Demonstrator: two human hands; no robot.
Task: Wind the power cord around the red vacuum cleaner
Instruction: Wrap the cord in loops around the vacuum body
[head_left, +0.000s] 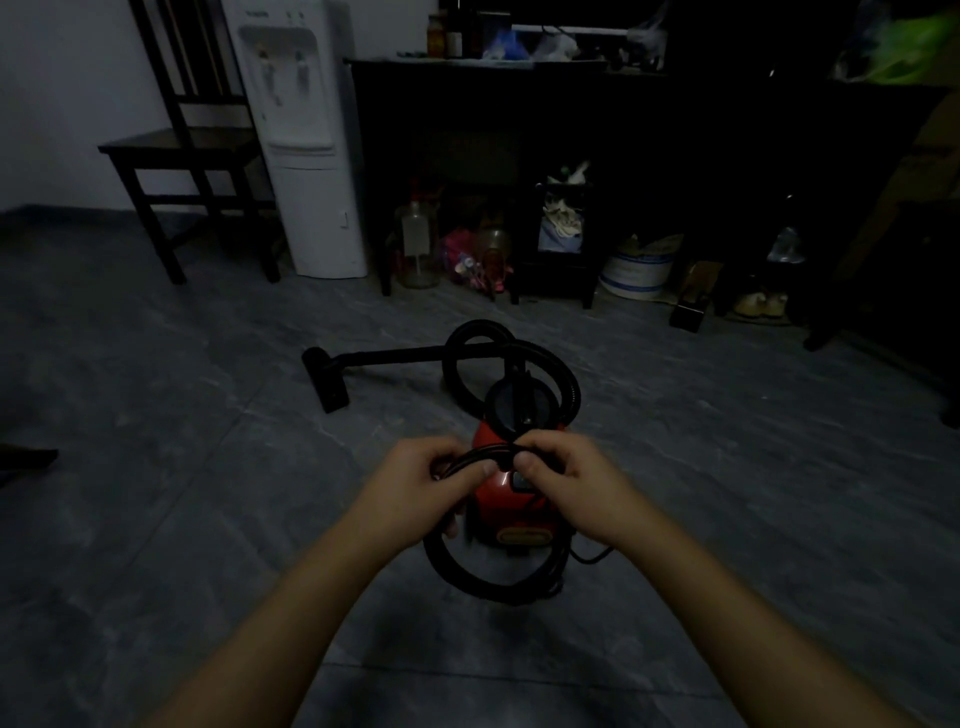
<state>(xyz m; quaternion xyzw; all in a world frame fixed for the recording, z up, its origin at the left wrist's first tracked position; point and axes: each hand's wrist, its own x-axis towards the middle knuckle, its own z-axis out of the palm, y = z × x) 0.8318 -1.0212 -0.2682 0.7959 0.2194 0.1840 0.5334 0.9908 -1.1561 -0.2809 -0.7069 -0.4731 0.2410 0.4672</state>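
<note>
Dim room; grey tiled floor (156, 519).

Far left: a dark wooden chair (176, 156) is seen against the wall, with a white water dispenser (306, 140) just beside it on the right.

Left of centre: a black floor nozzle (324, 382) is noted lying on the tiles. Its wand (395, 356) runs rightward to a black hose (483, 326), which is looped behind the machine and arcs over its far end. Further back, a glass jar (415, 244) is stood on the floor under a long dark table (571, 104).

Left hand (415, 488): the fingers are curled round a bundle of the power cord (493, 592), with the thumb laid on top. A large loop of cord is seen hanging below this hand, in front of the near end of the machine. Whether the loop touches the floor cannot be told.

Centre: the red vacuum cleaner (519, 514) is stood on the floor, beneath and just beyond both hands, its dark round lid at the far end.

Right hand (571, 478): the same bundle is pinched between thumb and curled fingers, just beside the left hand. A single strand is seen leaving the machine's near right corner and running right along the floor.

Right: a white and blue bucket (636, 273) is noted under the table. A green bag (904, 47) is seen at the upper right corner.
</note>
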